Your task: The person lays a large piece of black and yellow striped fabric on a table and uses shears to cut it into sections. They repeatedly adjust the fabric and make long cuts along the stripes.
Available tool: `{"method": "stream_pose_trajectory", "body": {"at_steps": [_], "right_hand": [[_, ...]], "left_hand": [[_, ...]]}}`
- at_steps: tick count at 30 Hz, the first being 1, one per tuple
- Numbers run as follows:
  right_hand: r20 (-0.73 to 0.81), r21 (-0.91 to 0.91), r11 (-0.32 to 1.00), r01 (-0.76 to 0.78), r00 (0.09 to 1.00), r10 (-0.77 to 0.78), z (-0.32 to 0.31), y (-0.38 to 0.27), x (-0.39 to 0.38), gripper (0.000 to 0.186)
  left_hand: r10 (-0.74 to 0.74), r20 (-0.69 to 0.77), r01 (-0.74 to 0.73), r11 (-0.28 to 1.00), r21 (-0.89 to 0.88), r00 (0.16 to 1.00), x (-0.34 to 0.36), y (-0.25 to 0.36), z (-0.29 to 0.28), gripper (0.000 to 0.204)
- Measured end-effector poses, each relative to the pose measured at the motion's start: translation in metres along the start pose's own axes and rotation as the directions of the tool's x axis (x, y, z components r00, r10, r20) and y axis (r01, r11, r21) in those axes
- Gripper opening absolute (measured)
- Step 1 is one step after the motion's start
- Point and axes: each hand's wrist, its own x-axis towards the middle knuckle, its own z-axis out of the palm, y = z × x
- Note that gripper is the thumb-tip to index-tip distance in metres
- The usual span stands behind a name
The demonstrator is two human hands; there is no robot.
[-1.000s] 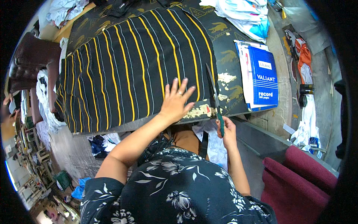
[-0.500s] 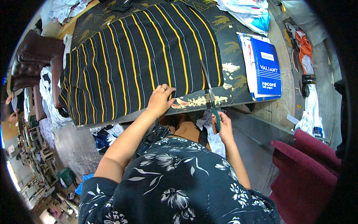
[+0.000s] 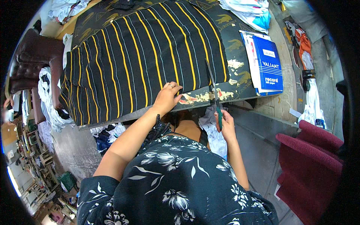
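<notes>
A black cloth with yellow and thin pale stripes (image 3: 131,63) is spread over a worn, black-covered table (image 3: 240,90). My left hand (image 3: 167,97) rests at the cloth's near edge, fingers curled on it, a ring showing. My right hand (image 3: 227,125) grips the green handle of long metal scissors (image 3: 212,82), whose blades reach over the cloth near its right end. Whether the blades are fully closed, I cannot tell.
Blue notebook and papers (image 3: 266,63) lie at right, white garments (image 3: 243,13) behind. A brown padded chair (image 3: 32,65) with white cloth stands left, burgundy upholstery (image 3: 307,168) lower right. Another person's hand and arm (image 3: 9,105) show at far left.
My left hand has drawn back from lying spread on the cloth to curling at its near edge. My right hand and the scissors have shifted slightly left relative to the cloth.
</notes>
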Motion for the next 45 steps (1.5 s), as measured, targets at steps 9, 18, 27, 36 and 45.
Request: {"method": "stream_pose_trajectory", "body": {"at_steps": [9,18,27,36,45], "right_hand": [[0.099,0.075,0.994,-0.075,0.993,0.067,0.035,0.026,-0.019,0.022],[-0.010,0.105,0.993,-0.060,0.998,0.061,0.025,0.028,-0.002,0.021],[0.039,0.003,0.998,-0.063,0.997,0.063,0.022,0.028,-0.015,0.023],[0.090,-0.089,0.964,-0.251,0.962,0.259,0.030,0.055,-0.119,0.036],[-0.044,-0.045,0.990,-0.136,0.990,0.134,0.049,0.071,-0.117,0.032]], "left_hand": [[0.032,0.000,-0.032,0.991,0.128,0.999,-0.013,-0.011,-0.012,0.039],[0.145,0.051,-0.152,0.971,0.183,0.988,0.002,-0.010,-0.001,0.042],[0.234,0.024,-0.235,0.966,0.105,0.972,-0.001,-0.024,0.004,0.038],[0.264,-0.038,-0.259,0.960,0.110,0.964,0.000,-0.030,0.011,0.031],[0.363,-0.064,-0.341,0.913,0.223,0.930,0.002,-0.032,0.017,0.028]]}}
